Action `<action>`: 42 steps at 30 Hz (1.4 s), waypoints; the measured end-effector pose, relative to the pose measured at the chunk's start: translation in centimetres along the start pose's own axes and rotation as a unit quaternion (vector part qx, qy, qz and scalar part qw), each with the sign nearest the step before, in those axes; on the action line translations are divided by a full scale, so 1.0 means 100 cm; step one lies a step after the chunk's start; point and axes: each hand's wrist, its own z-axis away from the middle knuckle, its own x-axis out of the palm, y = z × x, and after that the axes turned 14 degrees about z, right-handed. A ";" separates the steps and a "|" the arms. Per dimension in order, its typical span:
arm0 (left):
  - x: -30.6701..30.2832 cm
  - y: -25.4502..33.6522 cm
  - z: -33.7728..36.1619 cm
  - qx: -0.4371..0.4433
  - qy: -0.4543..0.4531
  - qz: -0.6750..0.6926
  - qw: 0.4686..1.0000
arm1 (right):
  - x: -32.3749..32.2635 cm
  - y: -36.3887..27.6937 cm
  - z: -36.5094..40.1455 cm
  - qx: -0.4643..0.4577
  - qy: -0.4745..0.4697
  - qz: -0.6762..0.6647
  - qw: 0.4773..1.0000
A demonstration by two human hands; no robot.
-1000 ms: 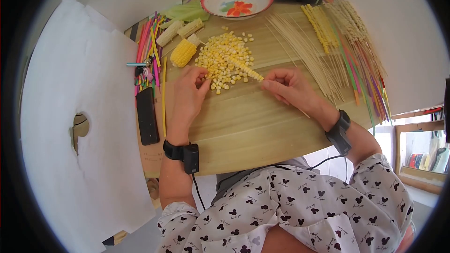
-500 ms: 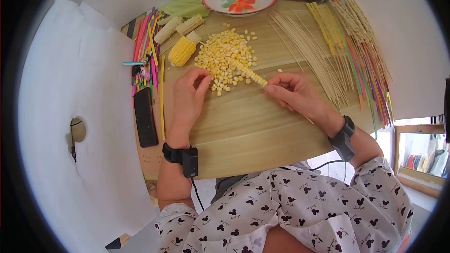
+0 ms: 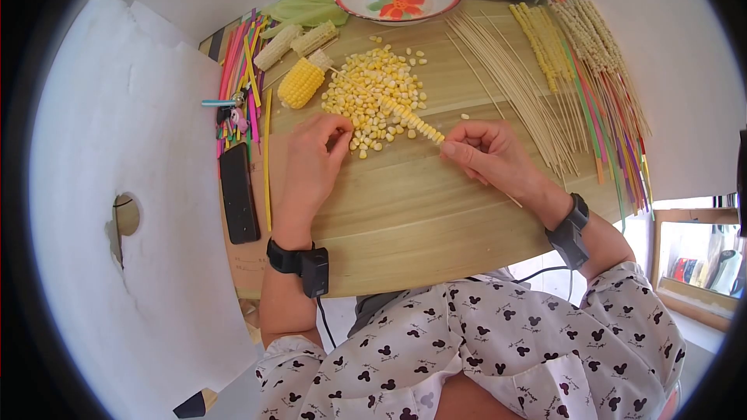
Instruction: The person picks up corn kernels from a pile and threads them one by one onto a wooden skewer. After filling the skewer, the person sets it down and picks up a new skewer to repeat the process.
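My right hand point(image 3: 498, 154) pinches a thin wooden skewer point(image 3: 513, 201) between thumb and fingers. Yellow corn kernels point(image 3: 412, 118) are threaded in a row along its upper part, which slants up and left over a pile of loose kernels point(image 3: 366, 82). At the pile's lower left edge is my left hand point(image 3: 315, 155), its thumb and fingertips drawn together. Whatever may be between those fingertips is too small or hidden to make out. A partly stripped corn cob point(image 3: 301, 84) with a stick in its end lies just above my left hand.
Bare cobs point(image 3: 278, 48) and green husk point(image 3: 307, 12) lie behind, beside an enamel bowl point(image 3: 405, 15). Plain skewers point(image 3: 510, 78), kernel-covered skewers point(image 3: 541, 43) and colored sticks point(image 3: 615, 124) are at right. A phone point(image 3: 239, 193) and more colored strips point(image 3: 235, 62) are at left.
My left fingertips have drawn in slightly at the pile's edge. The right hand and the kernel-threaded skewer have hardly moved.
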 end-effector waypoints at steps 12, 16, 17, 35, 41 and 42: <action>-0.002 -0.008 -0.002 -0.033 0.080 0.111 0.990 | 0.000 -0.001 0.000 -0.004 0.000 0.007 1.000; -0.002 -0.010 -0.002 -0.044 0.082 0.156 0.983 | 0.000 0.001 0.001 -0.013 -0.003 0.012 1.000; -0.002 -0.009 -0.002 -0.044 0.083 0.155 0.983 | 0.000 0.000 0.001 -0.013 -0.004 0.012 1.000; -0.005 -0.003 -0.004 -0.102 0.086 0.248 0.959 | 0.001 -0.009 0.003 -0.006 -0.003 0.023 1.000; -0.012 -0.023 -0.008 -0.100 0.154 0.533 0.826 | 0.001 -0.007 0.003 -0.008 -0.018 0.019 1.000; -0.013 -0.024 -0.008 -0.097 0.161 0.574 0.797 | 0.001 -0.008 0.003 -0.004 -0.019 0.026 0.999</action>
